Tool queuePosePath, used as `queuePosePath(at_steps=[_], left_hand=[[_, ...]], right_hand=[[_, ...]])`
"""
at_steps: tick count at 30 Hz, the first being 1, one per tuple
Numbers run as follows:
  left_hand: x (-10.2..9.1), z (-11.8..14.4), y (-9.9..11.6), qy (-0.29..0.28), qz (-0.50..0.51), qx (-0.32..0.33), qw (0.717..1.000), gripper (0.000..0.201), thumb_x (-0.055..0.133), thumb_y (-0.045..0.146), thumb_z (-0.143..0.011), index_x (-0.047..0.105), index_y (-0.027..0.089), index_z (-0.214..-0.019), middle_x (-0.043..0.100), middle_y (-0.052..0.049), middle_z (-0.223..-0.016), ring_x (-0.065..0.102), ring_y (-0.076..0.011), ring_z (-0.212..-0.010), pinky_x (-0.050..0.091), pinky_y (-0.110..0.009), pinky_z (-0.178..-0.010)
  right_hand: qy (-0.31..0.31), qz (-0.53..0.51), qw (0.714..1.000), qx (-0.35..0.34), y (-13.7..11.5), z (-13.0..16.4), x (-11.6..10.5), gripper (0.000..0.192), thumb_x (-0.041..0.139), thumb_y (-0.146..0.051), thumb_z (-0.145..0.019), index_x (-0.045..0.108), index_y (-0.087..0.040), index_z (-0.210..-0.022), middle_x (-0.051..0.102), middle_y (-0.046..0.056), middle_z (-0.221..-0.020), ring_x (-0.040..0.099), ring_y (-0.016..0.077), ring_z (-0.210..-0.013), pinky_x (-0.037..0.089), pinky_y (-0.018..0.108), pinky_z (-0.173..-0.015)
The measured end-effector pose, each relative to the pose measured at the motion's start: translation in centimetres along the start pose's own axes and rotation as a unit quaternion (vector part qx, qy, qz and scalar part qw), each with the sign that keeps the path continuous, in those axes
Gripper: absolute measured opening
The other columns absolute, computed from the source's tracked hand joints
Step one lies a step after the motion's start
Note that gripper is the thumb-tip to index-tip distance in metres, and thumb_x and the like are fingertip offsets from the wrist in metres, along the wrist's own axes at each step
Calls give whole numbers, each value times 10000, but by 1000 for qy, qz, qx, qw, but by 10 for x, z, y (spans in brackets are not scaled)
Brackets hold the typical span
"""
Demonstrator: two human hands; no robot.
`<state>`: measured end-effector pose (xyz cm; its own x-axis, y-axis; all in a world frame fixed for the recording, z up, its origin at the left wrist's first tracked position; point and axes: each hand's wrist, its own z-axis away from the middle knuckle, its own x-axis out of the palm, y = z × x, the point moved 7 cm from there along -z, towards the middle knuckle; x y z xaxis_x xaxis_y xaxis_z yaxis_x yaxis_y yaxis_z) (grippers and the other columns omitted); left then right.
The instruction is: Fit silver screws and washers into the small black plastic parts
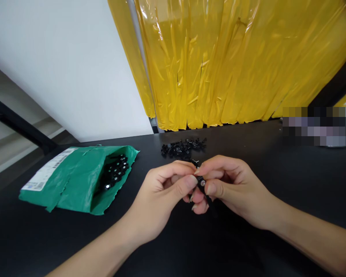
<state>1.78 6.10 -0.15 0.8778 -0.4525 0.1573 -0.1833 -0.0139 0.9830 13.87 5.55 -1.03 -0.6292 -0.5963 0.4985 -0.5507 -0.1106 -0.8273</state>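
Observation:
My left hand [164,192] and my right hand [230,188] meet above the middle of a black table [291,181]. Between their fingertips they pinch a small black part [201,181] with a shiny round metal spot. Both thumbs and forefingers close on it, and whether it is one piece or two I cannot tell. Just beyond the hands lies a loose pile of small black parts [183,149]. To the left, a torn green plastic bag [75,177] lies open, with several black parts with metal dots [114,172] spilling from its mouth.
A white shipping label [47,169] is stuck on the bag's far end. Yellow plastic sheeting [233,61] hangs behind the table's back edge. A white wall [60,65] stands at the left, and a blurred patch [320,127] sits at the right.

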Motion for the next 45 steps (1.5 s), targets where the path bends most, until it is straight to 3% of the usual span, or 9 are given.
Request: queuePosePath(at_steps=[16, 22, 25, 28, 32, 36, 39, 42, 45], left_hand=[[5, 0, -7, -4, 69, -68, 995, 187, 797, 363, -891, 768, 191, -957, 667, 13, -697, 642, -109, -629, 521, -244, -629], [-20, -6, 15, 48, -120, -27, 991, 181, 804, 375, -860, 764, 201, -891, 741, -16, -818, 671, -144, -734, 508, -243, -657], [-63, -5, 53, 146, -399, 31, 905, 192, 771, 413, -869, 765, 227, -915, 763, -25, -846, 665, -175, -734, 479, -274, -646], [-107, 1, 81, 212, -658, 18, 722, 197, 731, 434, -866, 775, 245, -899, 738, -32, -740, 621, -208, -647, 406, -328, -615], [-149, 8, 80, 225, -770, -73, 593, 285, 667, 533, -869, 782, 272, -880, 734, -71, -755, 574, -248, -628, 324, -345, -567], [-154, 12, 78, 234, -796, -103, 548, 321, 674, 567, -849, 758, 274, -948, 735, -100, -844, 590, -277, -657, 304, -346, -568], [-132, 10, 84, 239, -810, -39, 534, 364, 571, 534, -940, 740, 244, -1082, 693, -94, -827, 599, -273, -675, 305, -338, -595], [-102, 3, 77, 194, -775, 75, 596, 328, 599, 485, -958, 738, 231, -1113, 701, -51, -826, 618, -232, -691, 358, -324, -636], [-82, -6, 52, 82, -759, 113, 637, 317, 548, 419, -1000, 711, 240, -1206, 745, -78, -1127, 700, -257, -869, 473, -352, -734]], right_hand=[[0, 11, 1000, 11, 3, -3, -5, 103, 660, -230, -1019, 694, -280, -1102, 804, -48, -844, 794, 79, -761, 609, 148, -717], [110, 97, 988, 44, 5, -6, -20, 305, 784, -411, -911, 678, -314, -1180, 781, -31, -757, 778, 141, -635, 618, 207, -598], [204, 157, 966, -3, -14, -3, -39, 403, 603, -580, -984, 783, -228, -910, 804, 58, -964, 776, 155, -718, 586, 205, -573], [260, 176, 949, -27, -32, 0, -55, 697, 454, -538, -1051, 645, -171, -489, 784, 95, -1162, 767, 184, -879, 594, 244, -684], [303, 219, 926, -44, -47, 0, -70, 558, 487, -359, -1024, 744, -213, -550, 764, 77, -1249, 708, 249, -1106, 560, 283, -704], [313, 317, 895, -33, -49, -1, -78, 469, 409, -260, -979, 839, -283, -794, 678, 11, -1418, 574, 281, -1327, 528, 385, -860], [315, 384, 868, -2, -45, 0, -84, 463, 559, -218, -843, 726, -335, -1258, 580, 4, -1523, 519, 293, -1374, 464, 483, -1023], [289, 470, 834, 6, -42, -1, -84, 768, 613, -163, -769, 482, -330, -1506, 550, 63, -1527, 499, 316, -1375, 474, 525, -1023], [227, 608, 761, -18, -41, -5, -77, 504, 570, -160, -818, 665, -309, -1290, 644, 49, -1402, 499, 320, -1352, 457, 534, -1052]])
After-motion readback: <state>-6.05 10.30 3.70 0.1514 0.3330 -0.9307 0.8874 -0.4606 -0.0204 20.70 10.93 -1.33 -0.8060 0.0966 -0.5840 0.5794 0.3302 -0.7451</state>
